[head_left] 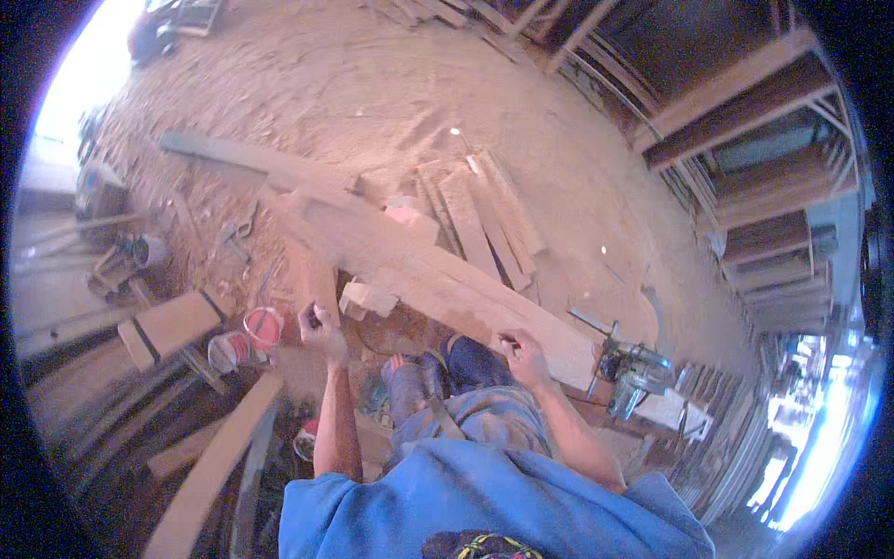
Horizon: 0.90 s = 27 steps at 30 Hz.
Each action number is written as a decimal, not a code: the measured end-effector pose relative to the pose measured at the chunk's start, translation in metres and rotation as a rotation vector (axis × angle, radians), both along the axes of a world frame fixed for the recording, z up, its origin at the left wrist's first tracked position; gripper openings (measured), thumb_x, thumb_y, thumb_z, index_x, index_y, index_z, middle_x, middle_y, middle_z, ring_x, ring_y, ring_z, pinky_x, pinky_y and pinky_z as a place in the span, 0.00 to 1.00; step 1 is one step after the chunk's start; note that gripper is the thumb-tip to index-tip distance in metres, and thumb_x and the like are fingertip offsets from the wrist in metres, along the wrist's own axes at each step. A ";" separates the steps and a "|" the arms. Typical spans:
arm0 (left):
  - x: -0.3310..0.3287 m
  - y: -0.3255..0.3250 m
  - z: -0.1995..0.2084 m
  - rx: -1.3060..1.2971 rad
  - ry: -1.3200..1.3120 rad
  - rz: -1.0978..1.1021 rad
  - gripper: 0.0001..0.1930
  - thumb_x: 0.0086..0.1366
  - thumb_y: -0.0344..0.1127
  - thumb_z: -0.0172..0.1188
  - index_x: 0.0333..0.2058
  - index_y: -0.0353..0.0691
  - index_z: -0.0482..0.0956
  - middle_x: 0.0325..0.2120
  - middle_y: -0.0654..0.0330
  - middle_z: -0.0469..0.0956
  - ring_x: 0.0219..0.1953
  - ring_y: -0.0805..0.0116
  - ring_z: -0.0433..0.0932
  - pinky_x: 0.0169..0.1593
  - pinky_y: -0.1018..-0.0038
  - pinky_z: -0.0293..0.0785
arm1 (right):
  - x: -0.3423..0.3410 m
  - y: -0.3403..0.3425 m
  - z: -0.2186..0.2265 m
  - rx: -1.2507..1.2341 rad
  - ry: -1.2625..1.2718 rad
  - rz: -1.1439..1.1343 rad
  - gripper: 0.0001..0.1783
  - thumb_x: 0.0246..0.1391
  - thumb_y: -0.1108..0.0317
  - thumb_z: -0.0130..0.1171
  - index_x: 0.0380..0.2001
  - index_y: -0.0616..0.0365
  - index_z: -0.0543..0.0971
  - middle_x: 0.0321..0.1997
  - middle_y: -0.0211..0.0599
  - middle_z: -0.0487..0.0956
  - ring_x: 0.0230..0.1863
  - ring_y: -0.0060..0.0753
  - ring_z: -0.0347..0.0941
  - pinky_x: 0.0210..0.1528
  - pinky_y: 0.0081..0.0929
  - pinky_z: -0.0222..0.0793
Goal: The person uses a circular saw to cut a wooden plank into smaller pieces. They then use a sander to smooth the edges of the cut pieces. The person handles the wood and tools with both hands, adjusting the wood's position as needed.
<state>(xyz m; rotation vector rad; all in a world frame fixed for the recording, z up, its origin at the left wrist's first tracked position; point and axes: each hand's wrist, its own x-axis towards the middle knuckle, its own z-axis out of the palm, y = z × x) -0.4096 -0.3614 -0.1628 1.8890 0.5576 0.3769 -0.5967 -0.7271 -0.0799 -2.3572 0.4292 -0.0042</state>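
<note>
- The long wooden board (419,265) runs diagonally from upper left through the frame's centre to lower right.
- Left hand (324,337), lower centre-left: fingers curled; whether they pinch anything, I cannot tell.
- Right hand (524,358), lower centre-right: fingers curled at the board's near edge; its grip is unclear.
- Left of centre, a round tub (264,326) looks red inside; the pale container (228,352) beside it shows reddish, blurred contents.
</note>
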 end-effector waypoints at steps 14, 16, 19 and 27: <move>0.151 -0.217 0.018 0.822 -0.009 -0.976 0.25 0.60 0.46 0.67 0.52 0.38 0.78 0.49 0.53 0.79 0.56 0.50 0.75 0.59 0.53 0.69 | 0.151 -0.129 -0.182 0.346 0.454 -0.231 0.18 0.54 0.61 0.69 0.43 0.63 0.83 0.33 0.41 0.85 0.38 0.31 0.83 0.41 0.33 0.77; 0.156 -0.233 0.031 0.934 0.108 -0.984 0.26 0.61 0.48 0.66 0.53 0.39 0.79 0.50 0.52 0.79 0.56 0.51 0.76 0.60 0.54 0.68 | 0.147 -0.140 -0.267 0.243 0.601 -0.114 0.20 0.50 0.62 0.70 0.44 0.63 0.84 0.35 0.45 0.86 0.39 0.37 0.84 0.42 0.36 0.77; 0.158 -0.240 0.025 0.916 0.242 -1.006 0.27 0.61 0.50 0.65 0.54 0.40 0.79 0.52 0.52 0.79 0.56 0.50 0.76 0.59 0.54 0.69 | 0.138 -0.152 -0.374 0.186 0.714 -0.218 0.21 0.47 0.63 0.72 0.45 0.62 0.85 0.40 0.51 0.87 0.42 0.45 0.84 0.45 0.40 0.78; 0.160 -0.245 0.007 0.967 0.279 -1.019 0.25 0.62 0.51 0.62 0.53 0.42 0.79 0.53 0.52 0.79 0.54 0.48 0.77 0.58 0.54 0.69 | 0.159 -0.175 -0.463 0.486 0.879 -0.421 0.46 0.41 0.50 0.78 0.61 0.58 0.72 0.59 0.55 0.77 0.61 0.56 0.73 0.62 0.50 0.68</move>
